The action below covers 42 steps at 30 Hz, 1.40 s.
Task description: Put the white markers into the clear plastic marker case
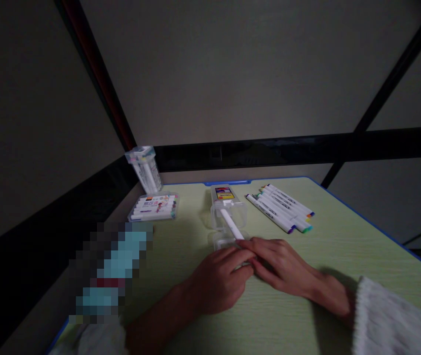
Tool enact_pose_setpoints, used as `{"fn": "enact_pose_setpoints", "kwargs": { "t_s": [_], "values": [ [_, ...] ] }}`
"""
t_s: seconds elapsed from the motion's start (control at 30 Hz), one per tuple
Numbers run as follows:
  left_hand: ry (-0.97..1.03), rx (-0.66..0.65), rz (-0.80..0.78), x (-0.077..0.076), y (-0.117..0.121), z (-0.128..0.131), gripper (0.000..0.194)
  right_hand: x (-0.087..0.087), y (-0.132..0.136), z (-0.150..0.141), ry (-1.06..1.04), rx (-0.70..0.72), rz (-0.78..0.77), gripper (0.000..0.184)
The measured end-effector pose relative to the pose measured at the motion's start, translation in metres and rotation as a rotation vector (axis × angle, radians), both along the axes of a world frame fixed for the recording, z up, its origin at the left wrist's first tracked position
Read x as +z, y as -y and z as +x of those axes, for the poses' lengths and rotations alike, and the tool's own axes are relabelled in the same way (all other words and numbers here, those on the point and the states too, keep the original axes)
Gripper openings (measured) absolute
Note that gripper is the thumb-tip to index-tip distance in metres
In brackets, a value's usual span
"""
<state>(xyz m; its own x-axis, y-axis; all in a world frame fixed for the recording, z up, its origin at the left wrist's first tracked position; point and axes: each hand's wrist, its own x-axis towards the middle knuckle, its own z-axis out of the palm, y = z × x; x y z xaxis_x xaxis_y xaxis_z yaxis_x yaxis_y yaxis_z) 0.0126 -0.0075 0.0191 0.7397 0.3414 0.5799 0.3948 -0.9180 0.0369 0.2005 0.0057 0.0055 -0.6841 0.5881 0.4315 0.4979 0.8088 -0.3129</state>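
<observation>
From where I stand, both hands meet over the middle of the counter [180,251]. The left hand [222,282] and the right hand [286,266] are closed together on the lower end of a white marker [232,225], its other end slanting up towards the far edge. Their fingers cover that lower end, so I can't tell which ones press on it.

Straight beyond the marker, near the middle of the far edge, a clear box [239,215] with a yellow label sits in line with it. A small clear tray [219,243] lies just in front of the hands, partly hidden by them.

Towards the far right corner, loose markers [280,207] lie side by side in an uneven bunch, well short of the right edge. In the far left corner an upright case [145,170] full of pens leans a little, and just in front of it a flat case [154,207] of markers lies near the left edge.

Closer along that edge, a blurred blue patch [121,261] blocks my view; I can't tell what it is. A grey wall [254,74] with black strips stands behind the far edge.
</observation>
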Motion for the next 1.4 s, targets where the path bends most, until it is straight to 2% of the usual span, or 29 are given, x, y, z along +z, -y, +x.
{"fn": "enact_pose_setpoints", "kwargs": {
  "t_s": [0.37, 0.83, 1.17, 1.4],
  "values": [
    [0.126, 0.061, 0.006, -0.0011, -0.0007, -0.002, 0.021, 0.0016, 0.0008, -0.0005, -0.037, -0.041, 0.031, 0.038],
    [0.247, 0.141, -0.173, -0.0067, -0.002, -0.002, 0.022, 0.0043, 0.0019, -0.0031, -0.028, -0.1, -0.062, 0.048],
    [0.267, 0.193, -0.169, -0.0071, -0.0039, -0.0017, 0.022, 0.0026, 0.0008, -0.0023, -0.028, -0.1, -0.075, 0.043],
    [0.22, 0.253, -0.246, -0.0082, -0.0052, -0.0014, 0.025, 0.0027, 0.0001, -0.0035, -0.004, -0.052, -0.057, 0.045]
  ]
}}
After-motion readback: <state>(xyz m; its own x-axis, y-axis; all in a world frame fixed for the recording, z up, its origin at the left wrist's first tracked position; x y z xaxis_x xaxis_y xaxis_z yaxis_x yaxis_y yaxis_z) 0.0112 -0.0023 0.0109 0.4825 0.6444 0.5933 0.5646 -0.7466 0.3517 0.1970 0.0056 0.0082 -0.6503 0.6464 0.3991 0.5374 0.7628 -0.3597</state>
